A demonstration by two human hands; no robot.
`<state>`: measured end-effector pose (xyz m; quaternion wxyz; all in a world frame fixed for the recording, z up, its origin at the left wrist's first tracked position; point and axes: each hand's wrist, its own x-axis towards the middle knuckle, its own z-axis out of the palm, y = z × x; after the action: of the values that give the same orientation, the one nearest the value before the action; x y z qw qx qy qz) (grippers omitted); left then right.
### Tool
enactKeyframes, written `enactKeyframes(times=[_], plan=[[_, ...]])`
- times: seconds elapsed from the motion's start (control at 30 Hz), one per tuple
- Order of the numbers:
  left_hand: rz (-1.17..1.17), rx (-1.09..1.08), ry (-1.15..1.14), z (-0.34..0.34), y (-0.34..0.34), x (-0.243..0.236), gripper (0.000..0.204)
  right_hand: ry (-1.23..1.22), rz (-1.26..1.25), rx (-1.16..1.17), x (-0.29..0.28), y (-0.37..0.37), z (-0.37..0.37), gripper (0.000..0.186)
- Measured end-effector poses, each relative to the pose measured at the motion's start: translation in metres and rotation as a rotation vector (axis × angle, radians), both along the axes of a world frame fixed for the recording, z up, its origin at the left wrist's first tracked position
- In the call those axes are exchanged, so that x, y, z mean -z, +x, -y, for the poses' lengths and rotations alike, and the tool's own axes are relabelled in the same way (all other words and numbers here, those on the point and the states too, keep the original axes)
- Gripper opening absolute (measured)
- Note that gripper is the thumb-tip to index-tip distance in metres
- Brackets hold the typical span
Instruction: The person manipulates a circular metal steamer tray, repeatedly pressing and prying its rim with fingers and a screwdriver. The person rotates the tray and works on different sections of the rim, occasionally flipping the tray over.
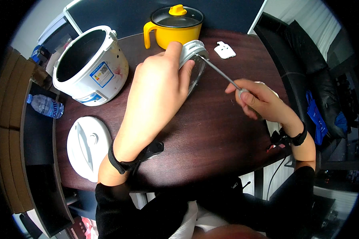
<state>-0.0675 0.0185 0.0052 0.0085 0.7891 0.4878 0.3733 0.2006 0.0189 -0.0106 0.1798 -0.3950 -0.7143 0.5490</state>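
My left hand (pixel 159 79) grips a round white and grey lid part (pixel 195 47), tilted up on edge above the table. The thumb presses near its rim, and the palm hides much of it. In my right hand (pixel 259 99) is a screwdriver (pixel 221 72) with a long metal shaft; its tip meets the rim of the lid part close to my left thumb. A white outer lid (pixel 89 147) with a handle lies on the table at the left. Behind it stands a white rice cooker body (pixel 107 75), its top uncovered and its inside dark.
A yellow pot (pixel 175 36) with a glass lid stands at the back. Right of it lies a small white plastic piece (pixel 225 50). A water bottle (pixel 46 106) is left of the dark wooden table (pixel 203 151). A black sofa (pixel 303 59) stands at the right.
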Motion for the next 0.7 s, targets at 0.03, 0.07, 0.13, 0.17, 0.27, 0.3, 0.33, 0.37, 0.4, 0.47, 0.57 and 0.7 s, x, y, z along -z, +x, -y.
enactKeyframes(times=[0.03,0.07,0.13,0.17,0.27,0.3,0.33,0.37,0.4,0.47,0.57,0.7], plan=[[0.0,0.002,0.004,0.0,0.0,0.0,0.021,-0.173,-0.156,-0.002,0.002,-0.002,0.005,0.033],[-0.001,0.002,0.007,0.001,0.001,0.001,0.021,-0.347,-0.314,-0.007,0.006,-0.004,0.011,0.035],[-0.007,-0.008,0.005,0.002,0.002,0.0,0.021,-0.607,-0.584,-0.02,0.014,-0.006,0.018,0.041],[-0.011,-0.019,-0.001,0.003,0.002,0.0,0.021,-0.603,-0.58,-0.004,0.014,-0.008,0.02,0.04],[-0.005,-0.025,-0.018,0.002,0.0,-0.002,0.02,-0.418,-0.423,0.033,0.01,-0.011,0.021,0.037],[0.0,-0.024,-0.023,0.003,0.0,-0.003,0.02,-0.243,-0.274,0.035,0.01,-0.009,0.016,0.035],[0.0,-0.026,-0.041,0.004,0.0,-0.005,0.021,-0.069,-0.125,0.037,0.009,-0.008,0.013,0.034],[0.003,-0.03,-0.059,0.004,0.001,-0.006,0.021,0.206,0.012,0.029,0.007,-0.007,0.012,0.032],[0.006,-0.034,-0.077,0.004,0.001,-0.006,0.021,0.479,0.151,0.02,0.002,-0.007,0.011,0.03],[0.011,-0.028,-0.081,0.003,-0.001,-0.006,0.021,0.841,0.368,0.032,-0.006,-0.007,0.012,0.029],[0.019,-0.022,-0.099,0.003,-0.001,-0.006,0.021,1.027,0.568,0.074,-0.014,-0.008,0.013,0.029],[0.0,-0.011,-0.04,0.0,-0.003,-0.003,0.021,0.621,0.376,0.028,-0.013,-0.01,0.009,0.033]])
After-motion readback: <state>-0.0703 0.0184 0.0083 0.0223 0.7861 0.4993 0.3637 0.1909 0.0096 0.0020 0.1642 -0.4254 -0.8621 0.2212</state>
